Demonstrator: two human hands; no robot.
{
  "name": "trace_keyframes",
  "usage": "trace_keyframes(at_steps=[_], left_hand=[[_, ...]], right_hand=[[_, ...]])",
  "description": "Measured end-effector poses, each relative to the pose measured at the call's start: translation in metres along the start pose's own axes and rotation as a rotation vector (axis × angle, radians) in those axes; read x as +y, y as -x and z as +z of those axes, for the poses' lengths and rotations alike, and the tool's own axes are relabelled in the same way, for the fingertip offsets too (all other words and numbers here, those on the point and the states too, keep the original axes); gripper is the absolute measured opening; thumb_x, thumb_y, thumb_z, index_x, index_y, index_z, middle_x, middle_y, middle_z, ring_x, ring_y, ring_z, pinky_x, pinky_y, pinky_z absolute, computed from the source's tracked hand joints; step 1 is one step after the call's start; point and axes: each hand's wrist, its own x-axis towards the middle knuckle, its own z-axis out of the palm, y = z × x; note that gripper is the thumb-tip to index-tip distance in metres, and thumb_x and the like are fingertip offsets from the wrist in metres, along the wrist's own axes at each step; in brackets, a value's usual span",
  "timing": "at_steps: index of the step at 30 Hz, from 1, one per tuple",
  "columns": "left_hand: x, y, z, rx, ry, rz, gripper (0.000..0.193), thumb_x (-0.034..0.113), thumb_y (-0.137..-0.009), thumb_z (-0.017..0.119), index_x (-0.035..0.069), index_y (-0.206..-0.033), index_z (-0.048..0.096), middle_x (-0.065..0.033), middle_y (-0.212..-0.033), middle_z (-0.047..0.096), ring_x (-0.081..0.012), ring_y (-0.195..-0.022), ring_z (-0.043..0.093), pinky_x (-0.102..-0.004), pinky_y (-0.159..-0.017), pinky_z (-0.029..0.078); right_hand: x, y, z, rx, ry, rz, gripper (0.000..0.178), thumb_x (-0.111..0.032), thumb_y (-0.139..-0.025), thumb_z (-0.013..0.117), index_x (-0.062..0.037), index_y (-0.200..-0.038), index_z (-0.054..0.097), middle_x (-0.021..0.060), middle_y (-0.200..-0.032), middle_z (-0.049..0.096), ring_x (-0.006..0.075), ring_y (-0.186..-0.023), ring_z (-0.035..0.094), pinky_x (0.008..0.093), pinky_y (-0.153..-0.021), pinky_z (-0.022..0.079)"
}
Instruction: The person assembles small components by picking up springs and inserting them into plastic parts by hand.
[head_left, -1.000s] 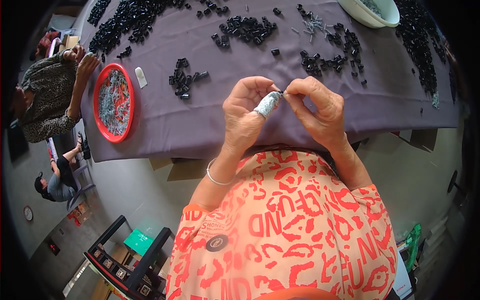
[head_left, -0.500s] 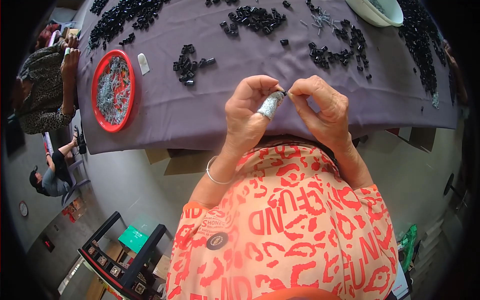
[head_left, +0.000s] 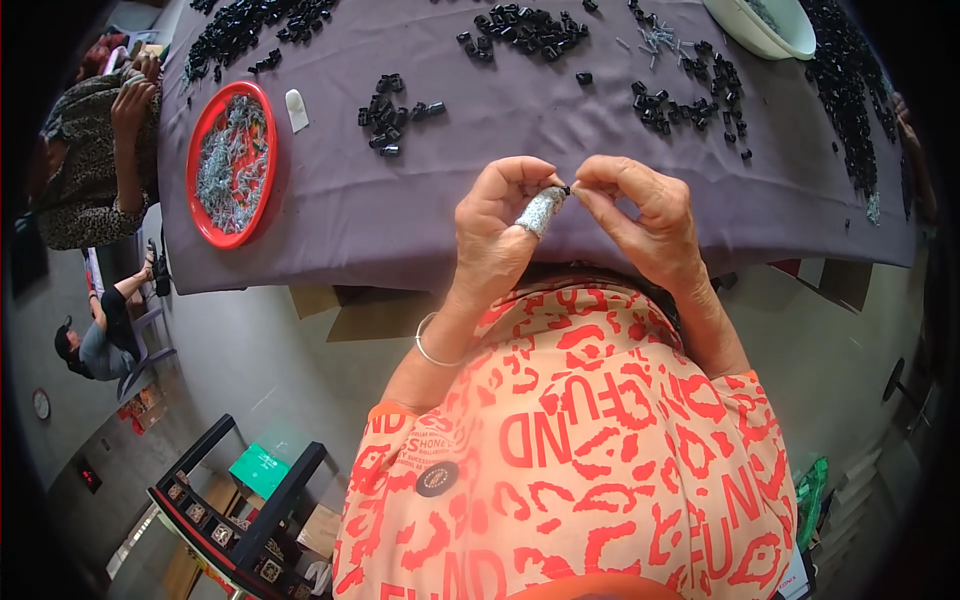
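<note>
Above the table's near edge, my left hand [head_left: 490, 220] is closed in a pinch on a small black part [head_left: 567, 190], of which only the tip shows. A pale speckled wrap [head_left: 540, 212] covers its thumb. My right hand [head_left: 648, 208] meets it from the right, thumb and forefinger pressed together at the black tip. Whatever lies between those fingertips is too small to make out. Beyond the hands lie a small group of short black tubular pieces [head_left: 385, 115] and, to the right, another cluster of them [head_left: 655, 110].
On the purple-grey cloth [head_left: 330, 200] stands a red tray [head_left: 268, 190] of thin clear and grey pieces, beside a white flat piece [head_left: 296, 110]. A pale bowl [head_left: 760, 42] sits at the far right, near heaped black pieces [head_left: 835, 90]. Another person's arm [head_left: 128, 150] rests at left.
The whole view has shifted slightly, so things on the table appear a little to the right. My right fingertips have moved slightly left against the black part; the left hand keeps its pinch.
</note>
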Motion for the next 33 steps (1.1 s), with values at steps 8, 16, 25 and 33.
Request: trace_keyframes(at_steps=[8,16,25,33], left_hand=[[-0.004,-0.003,0.004,0.045,-0.052,-0.003,0.027,-0.007,-0.083,0.062,-0.002,-0.108,0.055,-0.0062,-0.098,0.063,-0.0102,-0.09,0.06,-0.0229,-0.082,0.049],[-0.003,-0.002,-0.003,0.066,0.092,-0.054,0.024,-0.008,-0.084,0.06,-0.004,-0.106,0.055,-0.0066,-0.095,0.062,-0.011,-0.084,0.06,-0.0228,-0.077,0.05],[-0.008,-0.012,-0.013,0.114,0.219,-0.066,0.021,-0.003,-0.084,0.064,-0.002,-0.104,0.057,-0.0073,-0.093,0.064,-0.0116,-0.082,0.062,-0.0266,-0.07,0.055],[-0.012,-0.015,-0.011,0.135,0.21,-0.105,0.019,-0.002,-0.084,0.064,-0.001,-0.103,0.058,-0.0064,-0.093,0.064,-0.0109,-0.078,0.062,-0.0256,-0.071,0.055]], right_hand=[[0.004,-0.002,0.003,-0.023,0.131,-0.032,0.01,0.002,-0.079,0.067,0.0009,-0.088,0.062,0.0084,-0.077,0.066,0.0148,-0.068,0.066,0.0259,-0.06,0.05],[0.007,-0.005,0.012,-0.025,0.046,-0.017,0.011,0.004,-0.079,0.066,0.0006,-0.089,0.063,0.0081,-0.075,0.066,0.013,-0.064,0.064,0.026,-0.058,0.049],[0.035,-0.059,-0.018,0.156,0.609,-0.273,0.019,0.003,-0.075,0.064,-0.0049,-0.093,0.065,0.0073,-0.085,0.058,0.0239,-0.079,0.058,0.0351,-0.07,0.046],[0.056,-0.089,-0.016,-0.041,0.84,-0.295,0.013,-0.01,-0.077,0.065,-0.0085,-0.09,0.062,0.0027,-0.089,0.057,0.0215,-0.088,0.055,0.0346,-0.076,0.039]])
